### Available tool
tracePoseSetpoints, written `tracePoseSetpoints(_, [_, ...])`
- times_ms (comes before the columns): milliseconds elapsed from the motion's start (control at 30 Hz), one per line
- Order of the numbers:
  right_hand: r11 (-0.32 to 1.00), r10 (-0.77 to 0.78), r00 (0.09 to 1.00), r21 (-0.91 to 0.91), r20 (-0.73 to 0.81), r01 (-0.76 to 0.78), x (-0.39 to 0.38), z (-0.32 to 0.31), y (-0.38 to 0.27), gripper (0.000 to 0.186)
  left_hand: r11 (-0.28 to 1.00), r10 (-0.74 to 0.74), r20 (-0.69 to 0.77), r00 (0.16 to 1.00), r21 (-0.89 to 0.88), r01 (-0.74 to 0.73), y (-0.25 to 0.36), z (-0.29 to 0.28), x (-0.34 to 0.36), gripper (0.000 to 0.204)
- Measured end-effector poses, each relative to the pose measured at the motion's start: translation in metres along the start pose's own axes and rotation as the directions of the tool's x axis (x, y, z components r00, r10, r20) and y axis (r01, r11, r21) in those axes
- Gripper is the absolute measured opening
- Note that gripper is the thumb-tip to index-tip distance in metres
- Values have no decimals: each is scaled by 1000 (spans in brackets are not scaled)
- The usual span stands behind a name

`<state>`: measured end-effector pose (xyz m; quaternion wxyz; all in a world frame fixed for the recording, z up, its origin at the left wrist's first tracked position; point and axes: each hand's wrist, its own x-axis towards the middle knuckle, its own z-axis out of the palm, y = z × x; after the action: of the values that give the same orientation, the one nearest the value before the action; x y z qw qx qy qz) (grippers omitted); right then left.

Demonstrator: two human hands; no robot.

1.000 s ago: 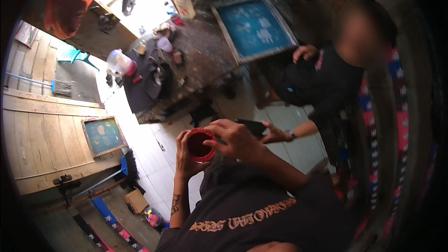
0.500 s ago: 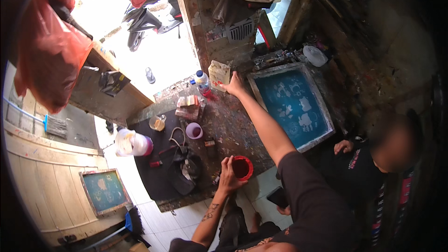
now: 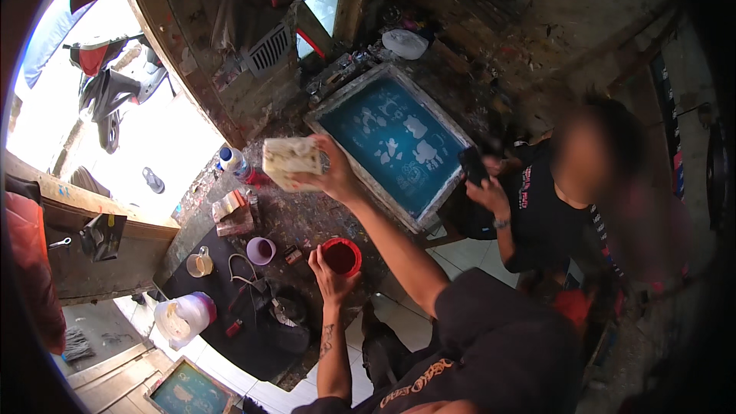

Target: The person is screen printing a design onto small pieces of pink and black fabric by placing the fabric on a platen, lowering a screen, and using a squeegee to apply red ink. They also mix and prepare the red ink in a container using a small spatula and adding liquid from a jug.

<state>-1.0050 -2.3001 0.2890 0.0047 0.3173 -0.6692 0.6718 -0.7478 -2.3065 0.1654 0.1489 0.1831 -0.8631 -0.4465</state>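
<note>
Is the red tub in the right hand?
No, the left hand holds the red tub, while the right hand grips the pale container.

A dark short-sleeved T-shirt [image 3: 506, 341], lower centre, bears ornate orange lettering [image 3: 420, 381]; a dark tattoo [image 3: 327, 341] marks the left forearm [image 3: 334, 372].

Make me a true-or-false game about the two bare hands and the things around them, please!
1. Both hands are empty. False: the left hand holds a red tub, and the right hand grips a pale, boxy container.
2. The red tub is open at the top. True.
3. The framed blue panel has pale shapes on it. True.
4. A cup sits inside the red tub. False: the purple cup stands apart from it.
5. The other person holds a dark phone. True.
</note>
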Motion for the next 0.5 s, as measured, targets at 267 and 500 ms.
tracePoseSetpoints(267, [735,638,661,-56,396,-676,-143,-111,-96,90,977,211,15,977,-35,-210,-5,11,17,114])
tracePoseSetpoints(500, [630,775,348,-602,527,-491,-178,-141,-85,83,945,303,26,953,-134,-297,20,8,11,113])
